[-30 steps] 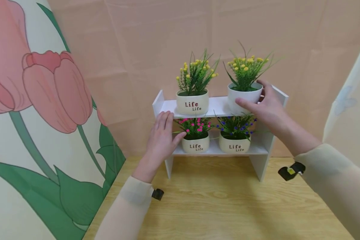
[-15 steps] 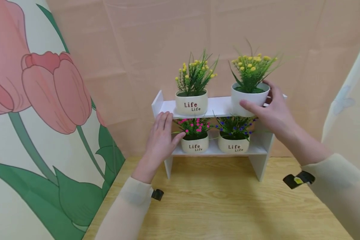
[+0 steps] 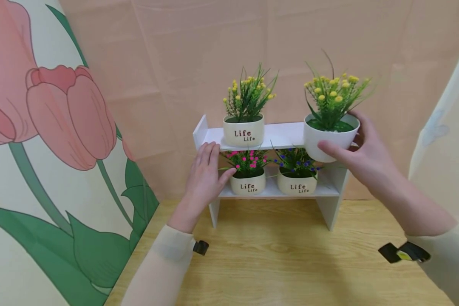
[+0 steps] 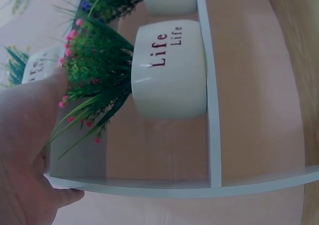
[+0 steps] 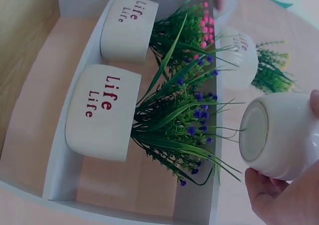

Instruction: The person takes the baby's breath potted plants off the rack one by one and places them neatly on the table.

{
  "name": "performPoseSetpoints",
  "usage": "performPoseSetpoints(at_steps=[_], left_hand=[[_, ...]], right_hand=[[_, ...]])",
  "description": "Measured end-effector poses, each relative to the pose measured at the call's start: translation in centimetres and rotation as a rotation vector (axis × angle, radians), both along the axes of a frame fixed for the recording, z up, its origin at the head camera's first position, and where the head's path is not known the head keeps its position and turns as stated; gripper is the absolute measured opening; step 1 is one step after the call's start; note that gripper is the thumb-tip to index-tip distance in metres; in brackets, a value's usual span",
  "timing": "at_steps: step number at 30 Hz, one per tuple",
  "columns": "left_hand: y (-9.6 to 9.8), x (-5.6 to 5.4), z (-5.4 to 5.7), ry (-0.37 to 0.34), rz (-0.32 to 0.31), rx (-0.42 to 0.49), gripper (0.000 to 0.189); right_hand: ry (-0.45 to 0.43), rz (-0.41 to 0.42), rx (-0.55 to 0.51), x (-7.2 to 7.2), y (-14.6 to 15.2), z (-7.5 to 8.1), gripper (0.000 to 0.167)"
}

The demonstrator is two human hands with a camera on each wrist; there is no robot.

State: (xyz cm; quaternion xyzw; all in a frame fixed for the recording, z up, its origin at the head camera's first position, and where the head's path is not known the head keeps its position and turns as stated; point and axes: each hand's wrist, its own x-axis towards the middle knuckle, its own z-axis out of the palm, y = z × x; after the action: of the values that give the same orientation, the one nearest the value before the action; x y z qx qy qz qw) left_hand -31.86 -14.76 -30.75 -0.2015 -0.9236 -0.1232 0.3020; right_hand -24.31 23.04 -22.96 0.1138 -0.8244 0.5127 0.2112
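My right hand point(image 3: 371, 161) grips a white flowerpot point(image 3: 327, 140) with yellow flowers and grass, thumb on the front and fingers round the far right side. In the right wrist view the pot's bare underside shows, apart from the shelf. My left hand point(image 3: 204, 180) rests at the left end of the white two-tier shelf point(image 3: 284, 135), fingers straight and thumb spread. The left wrist view shows a fingertip point(image 4: 72, 197) beside the side panel. A cream "Life" pot point(image 3: 244, 132) with yellow flowers stands on the top tier.
Below stand two more cream "Life" pots, one with pink flowers point(image 3: 248, 185), one with blue flowers point(image 3: 297, 185). The shelf stands on a wood-grain table point(image 3: 267, 255) against a pinkish cloth backdrop point(image 3: 168, 63). A tulip-printed panel point(image 3: 72, 114) rises on the left.
My right hand has carried the white pot rightward and toward me, off the top tier's right part. My left hand has stayed in place at the shelf.
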Motion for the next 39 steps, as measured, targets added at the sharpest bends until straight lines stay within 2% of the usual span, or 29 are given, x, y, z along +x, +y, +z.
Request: performPoseSetpoints(at_steps=[10,20,30,39], left_hand=[[0.0,-0.1,-0.2,-0.011,-0.005,0.02,0.089],[-0.1,-0.1,-0.3,0.005,-0.024,0.034,0.089],[0.1,0.1,-0.3,-0.016,-0.004,0.025,0.088],[0.2,0.0,-0.2,0.001,-0.017,0.04,0.089]], right_hand=[[0.004,0.002,0.012,2.6,1.2,-2.0,0.087],[-0.001,0.011,0.055,5.0,2.2,-4.8,0.093],[0.03,-0.004,0.1,5.9,3.3,-7.5,0.1],[0.067,0.028,0.065,6.8,3.9,-10.0,0.101]])
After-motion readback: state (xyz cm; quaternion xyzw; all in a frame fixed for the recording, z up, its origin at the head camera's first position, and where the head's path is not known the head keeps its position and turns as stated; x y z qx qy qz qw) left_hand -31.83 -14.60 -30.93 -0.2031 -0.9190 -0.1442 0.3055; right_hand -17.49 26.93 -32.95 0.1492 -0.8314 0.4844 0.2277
